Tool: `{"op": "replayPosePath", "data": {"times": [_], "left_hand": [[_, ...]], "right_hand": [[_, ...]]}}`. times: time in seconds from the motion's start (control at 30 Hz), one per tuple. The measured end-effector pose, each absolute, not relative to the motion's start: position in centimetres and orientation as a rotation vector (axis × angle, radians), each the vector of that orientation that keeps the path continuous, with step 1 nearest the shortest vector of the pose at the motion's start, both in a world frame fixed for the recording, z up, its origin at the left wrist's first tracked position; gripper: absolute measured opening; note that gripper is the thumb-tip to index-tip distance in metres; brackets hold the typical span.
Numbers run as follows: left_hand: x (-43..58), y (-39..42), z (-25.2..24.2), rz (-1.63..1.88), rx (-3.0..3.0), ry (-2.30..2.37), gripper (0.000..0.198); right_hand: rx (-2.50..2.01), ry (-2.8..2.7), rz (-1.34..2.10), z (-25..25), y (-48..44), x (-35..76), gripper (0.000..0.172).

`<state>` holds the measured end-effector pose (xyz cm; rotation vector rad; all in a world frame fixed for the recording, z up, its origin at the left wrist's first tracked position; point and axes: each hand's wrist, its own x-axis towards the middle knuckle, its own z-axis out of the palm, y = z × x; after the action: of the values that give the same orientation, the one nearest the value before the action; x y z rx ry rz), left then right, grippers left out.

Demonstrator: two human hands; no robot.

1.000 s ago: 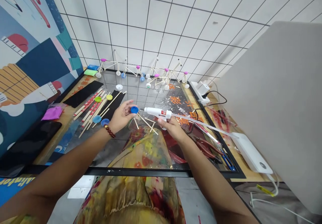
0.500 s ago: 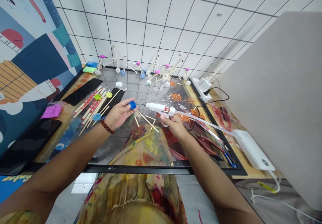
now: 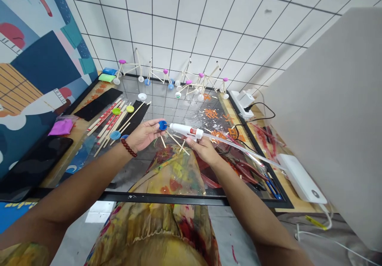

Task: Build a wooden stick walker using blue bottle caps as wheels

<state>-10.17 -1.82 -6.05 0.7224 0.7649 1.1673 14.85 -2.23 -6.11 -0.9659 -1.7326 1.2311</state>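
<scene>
My left hand [image 3: 147,133] pinches a dark blue bottle cap [image 3: 162,125], its hollow side facing right. In my right hand [image 3: 204,149] is a white hot glue gun [image 3: 185,130], fingers wrapped round its handle. The gun's nozzle tip is at the inside of the cap; whether it touches cannot be made out. A long clear glue stick [image 3: 235,141] trails out of the gun's rear. Below the cap, a few joined wooden sticks [image 3: 176,140] extend over the glossy tabletop [image 3: 125,178].
Loose chopsticks [image 3: 106,132], a lime cap [image 3: 116,111], a yellow cap [image 3: 130,108] and a light blue cap [image 3: 115,135] lie at left. Small stick-and-cap models [image 3: 152,75] line the wall. Red-handled pliers [image 3: 243,170], a power strip [image 3: 241,103] and a black phone [image 3: 32,170] surround the work area.
The glue gun has moved left and the blue cap slightly right, so the nozzle now meets the cap's opening. The view has shifted slightly.
</scene>
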Motion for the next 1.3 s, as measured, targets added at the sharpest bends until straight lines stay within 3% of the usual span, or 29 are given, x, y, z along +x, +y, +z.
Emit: {"op": "replayPosePath", "data": {"times": [0.23,0.47,0.63,0.73,1.03,1.2,1.3], "left_hand": [[-7.5,-3.0,-7.0,1.447,0.530,0.761,0.026],[-7.4,-3.6,-6.6,1.441,0.905,0.902,0.029],[-12.4,-2.2,-3.9,1.185,1.812,1.437,0.028],[-14.8,-1.2,-3.2,0.871,2.048,1.751,0.022],[-22.5,-3.1,2.1,0.683,2.026,1.748,0.034],[-22.4,-4.9,2.2,0.246,2.198,1.722,0.063],[-20.9,-5.2,0.8,0.008,2.306,1.738,0.055]], "right_hand": [[-1.119,-1.373,1.232,-6.2,-2.2,15.7,0.047],[-1.024,-1.404,1.311,-6.6,-1.1,15.7,0.032],[-1.103,-1.387,1.284,-7.1,-1.1,15.2,0.039],[-1.108,-1.396,1.268,-7.0,-1.1,15.2,0.039],[-1.099,-1.380,1.284,-7.0,-1.1,15.2,0.041],[-1.092,-1.351,1.304,-6.3,-1.3,14.8,0.044],[-1.107,-1.330,1.312,-5.8,-1.5,14.5,0.046]]}}
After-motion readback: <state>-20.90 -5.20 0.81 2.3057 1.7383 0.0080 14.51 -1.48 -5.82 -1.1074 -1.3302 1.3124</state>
